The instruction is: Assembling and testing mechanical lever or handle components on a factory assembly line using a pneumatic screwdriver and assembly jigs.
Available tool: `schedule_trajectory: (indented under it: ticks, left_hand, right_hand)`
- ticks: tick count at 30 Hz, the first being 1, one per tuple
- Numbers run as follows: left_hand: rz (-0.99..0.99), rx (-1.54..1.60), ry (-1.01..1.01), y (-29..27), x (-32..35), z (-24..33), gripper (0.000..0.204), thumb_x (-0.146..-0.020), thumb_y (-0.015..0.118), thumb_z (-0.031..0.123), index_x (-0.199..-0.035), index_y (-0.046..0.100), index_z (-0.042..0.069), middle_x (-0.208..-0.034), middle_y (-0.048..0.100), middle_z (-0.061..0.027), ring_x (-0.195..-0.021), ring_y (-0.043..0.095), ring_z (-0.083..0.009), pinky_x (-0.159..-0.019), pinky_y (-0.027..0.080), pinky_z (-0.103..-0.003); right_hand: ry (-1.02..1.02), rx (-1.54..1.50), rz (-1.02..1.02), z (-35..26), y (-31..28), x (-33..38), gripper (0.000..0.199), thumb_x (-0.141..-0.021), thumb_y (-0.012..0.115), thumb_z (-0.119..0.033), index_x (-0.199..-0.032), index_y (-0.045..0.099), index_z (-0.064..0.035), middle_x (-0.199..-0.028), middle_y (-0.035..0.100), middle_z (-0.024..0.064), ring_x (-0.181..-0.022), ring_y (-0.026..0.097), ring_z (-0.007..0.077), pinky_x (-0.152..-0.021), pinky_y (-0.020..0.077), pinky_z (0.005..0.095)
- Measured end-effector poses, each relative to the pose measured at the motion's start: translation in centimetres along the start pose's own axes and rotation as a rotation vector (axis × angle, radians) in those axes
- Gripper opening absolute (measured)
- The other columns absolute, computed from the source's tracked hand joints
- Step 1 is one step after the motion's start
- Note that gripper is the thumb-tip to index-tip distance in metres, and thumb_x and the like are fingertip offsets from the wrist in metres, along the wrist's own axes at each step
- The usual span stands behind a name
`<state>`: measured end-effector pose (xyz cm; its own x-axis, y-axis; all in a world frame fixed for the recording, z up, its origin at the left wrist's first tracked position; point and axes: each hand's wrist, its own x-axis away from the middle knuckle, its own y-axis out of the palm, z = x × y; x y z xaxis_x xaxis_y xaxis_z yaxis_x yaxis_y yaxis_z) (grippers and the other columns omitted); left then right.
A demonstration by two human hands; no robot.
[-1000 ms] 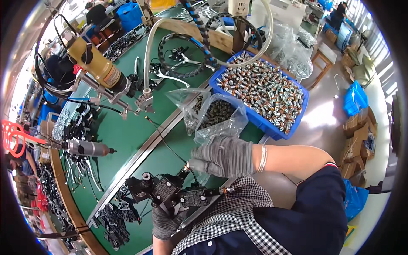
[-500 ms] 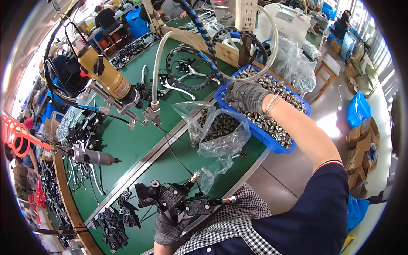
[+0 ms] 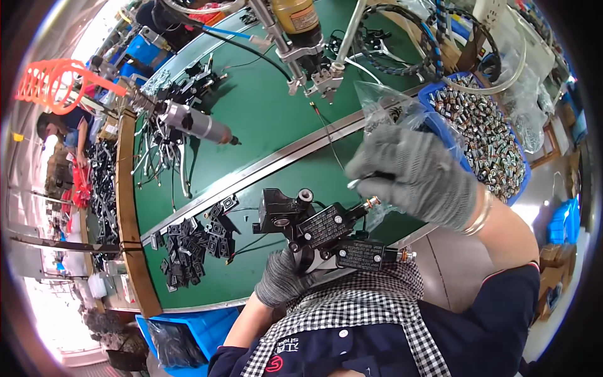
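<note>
My left hand (image 3: 281, 276), in a grey knit glove, is closed around a cluster of black brake lever master cylinders (image 3: 323, 227) at the table's near edge. Two of them end in small metal pistons (image 3: 407, 256) with orange-brown rings, sticking out to the right. My right hand (image 3: 418, 176), gloved alike, hovers just above and right of these, fingers pinched together. A small silvery metal part (image 3: 353, 185) pokes out between thumb and fingers; the rest of it is hidden. Beyond the right hand lies a clear plastic bag (image 3: 377, 100), partly covered.
A blue tray (image 3: 524, 173) of small metal pistons stands at the right. A yellow-bodied press fixture (image 3: 298, 19) hangs at the far middle, a pneumatic screwdriver (image 3: 196, 122) at the left. Small black covers (image 3: 188, 248) lie piled on the green table (image 3: 264, 157), crossed by a metal rail (image 3: 264, 164).
My right hand has left the blue tray and come back beside the master cylinders with a small metal part. The view has swung left. My left hand still holds the cluster.
</note>
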<state>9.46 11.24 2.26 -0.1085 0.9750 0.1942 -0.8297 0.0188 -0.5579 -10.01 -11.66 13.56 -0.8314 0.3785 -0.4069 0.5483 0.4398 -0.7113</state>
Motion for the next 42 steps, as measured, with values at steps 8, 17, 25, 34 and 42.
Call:
schedule_trajectory:
  ticks: [8, 17, 25, 34, 42]
  left_hand:
    - [0.041, -0.022, 0.081, -0.8, 1.5, 1.1, 0.053, -0.076, 0.083, 0.032, -0.115, 0.061, 0.004, -0.091, 0.069, -0.0133, -0.082, 0.068, -0.0292, -0.073, 0.055, -0.037]
    - [-0.026, -0.161, 0.009, -0.9, 2.4, -0.3, 0.051, -0.076, 0.081, 0.04, -0.103, 0.059, 0.002, -0.08, 0.067, -0.0157, -0.072, 0.068, -0.0365, -0.064, 0.055, -0.041]
    - [0.004, -0.192, 0.073, -1.2, 2.4, -0.1, 0.052, -0.077, 0.079, 0.037, -0.109, 0.057, 0.003, -0.079, 0.067, -0.0158, -0.073, 0.068, -0.0369, -0.066, 0.055, -0.043]
    - [-0.081, -0.219, -0.026, -1.1, 2.4, 0.1, 0.049, -0.077, 0.079, 0.036, -0.11, 0.059, 0.006, -0.082, 0.067, -0.0159, -0.072, 0.067, -0.038, -0.064, 0.055, -0.043]
    - [-0.077, -0.29, -0.011, -0.9, 2.2, -0.4, 0.053, -0.074, 0.08, 0.037, -0.099, 0.057, -0.003, -0.081, 0.065, -0.0217, -0.071, 0.066, -0.0398, -0.064, 0.054, -0.044]
  right_hand:
    - [-0.333, 0.177, -0.161, -1.2, 4.9, -2.1, 0.027, -0.079, 0.067, -0.012, -0.105, 0.068, -0.0038, -0.101, 0.064, 0.0059, -0.104, 0.059, 0.024, -0.088, 0.0512, 0.0343]
    - [-0.227, 0.027, -0.115, -1.5, 5.2, -2.1, 0.026, -0.082, 0.069, -0.013, -0.107, 0.066, -0.008, -0.1, 0.065, 0.0048, -0.096, 0.061, 0.0247, -0.081, 0.0531, 0.0363]
    - [-0.167, 0.081, -0.193, -1.6, 5.0, -2.2, 0.023, -0.083, 0.069, -0.024, -0.1, 0.066, -0.0077, -0.093, 0.064, 0.0063, -0.09, 0.061, 0.0258, -0.074, 0.0516, 0.0375]
    - [0.233, 0.256, -0.393, -2.6, 5.2, -2.9, 0.03, -0.093, 0.058, -0.034, -0.087, 0.063, -0.0058, -0.085, 0.06, 0.0113, -0.076, 0.061, 0.031, -0.067, 0.0487, 0.0407]
    - [-0.014, 0.194, -0.382, -0.6, 4.9, -1.8, 0.039, -0.095, 0.053, -0.04, -0.092, 0.065, -0.0033, -0.071, 0.06, 0.018, -0.07, 0.063, 0.034, -0.071, 0.0512, 0.0428]
